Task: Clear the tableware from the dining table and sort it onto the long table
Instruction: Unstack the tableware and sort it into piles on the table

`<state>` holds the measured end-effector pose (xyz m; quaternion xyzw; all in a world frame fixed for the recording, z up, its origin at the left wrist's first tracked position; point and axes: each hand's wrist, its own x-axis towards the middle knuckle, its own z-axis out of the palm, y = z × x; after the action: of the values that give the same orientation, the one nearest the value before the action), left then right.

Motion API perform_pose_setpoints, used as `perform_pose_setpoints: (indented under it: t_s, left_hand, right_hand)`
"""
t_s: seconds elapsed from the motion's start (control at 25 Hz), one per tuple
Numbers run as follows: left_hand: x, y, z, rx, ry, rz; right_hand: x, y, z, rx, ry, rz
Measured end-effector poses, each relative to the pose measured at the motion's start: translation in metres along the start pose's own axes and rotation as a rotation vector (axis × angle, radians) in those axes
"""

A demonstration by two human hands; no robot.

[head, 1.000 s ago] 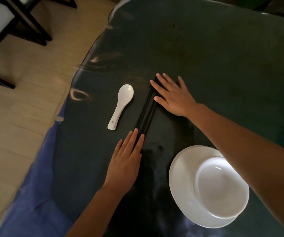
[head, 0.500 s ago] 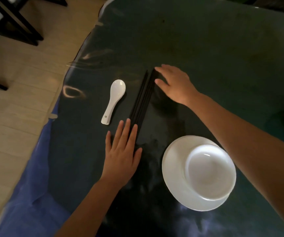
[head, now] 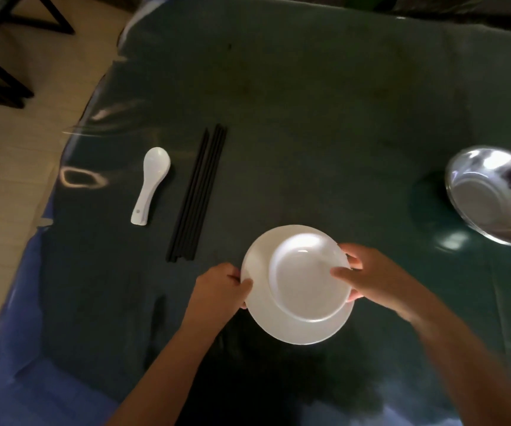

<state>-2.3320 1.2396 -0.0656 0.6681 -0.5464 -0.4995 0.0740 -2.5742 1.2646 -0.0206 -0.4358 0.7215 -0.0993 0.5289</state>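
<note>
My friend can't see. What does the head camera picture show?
Two hands, left hand and right hand, grip a round white plate with a white bowl on it, over a dark green table. Black chopsticks and a white ceramic spoon lie left; a shiny metal bowl sits right.

A dark green table (head: 324, 96) under a clear cover holds a white spoon (head: 151, 184) at left, black chopsticks (head: 197, 195) just beside it, and a steel bowl (head: 494, 195) far right.
</note>
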Motion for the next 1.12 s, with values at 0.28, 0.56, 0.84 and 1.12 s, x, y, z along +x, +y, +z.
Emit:
perform_pose_setpoints:
  t_s: [0.28, 0.56, 0.84, 1.12]
  left_hand:
    - [-0.007, -0.009, 0.014, -0.373, -0.013, -0.049]
    - [0.0, 0.006, 0.032, -0.439, 0.038, 0.01]
    - [0.053, 0.093, 0.079, -0.469, 0.058, 0.046]
    - [0.074, 0.127, 0.079, -0.315, -0.084, 0.009]
  right_hand:
    - [-0.009, 0.015, 0.011, 0.276, 0.106, -0.088]
    - [-0.02, 0.027, -0.034, 0.582, 0.378, -0.104]
    - [-0.035, 0.055, -0.083, 0.666, 0.555, -0.111]
    - [-0.011, 0.026, -0.104, 0.594, 0.504, -0.165]
